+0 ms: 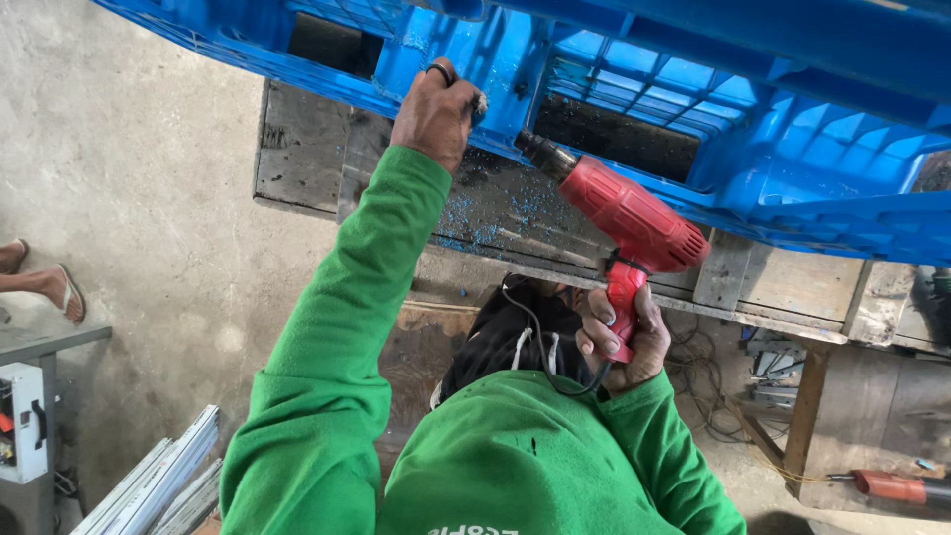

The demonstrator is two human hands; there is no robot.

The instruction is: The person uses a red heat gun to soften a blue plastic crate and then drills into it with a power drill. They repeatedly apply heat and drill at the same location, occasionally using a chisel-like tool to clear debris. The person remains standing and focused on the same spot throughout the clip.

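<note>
My right hand [622, 342] grips the handle of a red heat gun [634, 220]. Its dark nozzle points up and left at the underside of a blue plastic pallet [792, 149], almost touching it. My left hand [434, 111], in a green sleeve and wearing a ring, reaches up to the pallet's edge just left of the nozzle. Its fingers are closed on a small pale piece [479, 102] pressed against the blue plastic. The gun's black cord [535, 337] hangs down past my chest.
The pallet lies on a worn wooden workbench [307, 149] scattered with blue plastic shavings [466, 223]. Another person's sandalled feet [45, 282] are at the left. Metal profiles [158, 485] and a grey machine [25, 421] stand at the lower left; a second red tool [892, 486] lies at the lower right.
</note>
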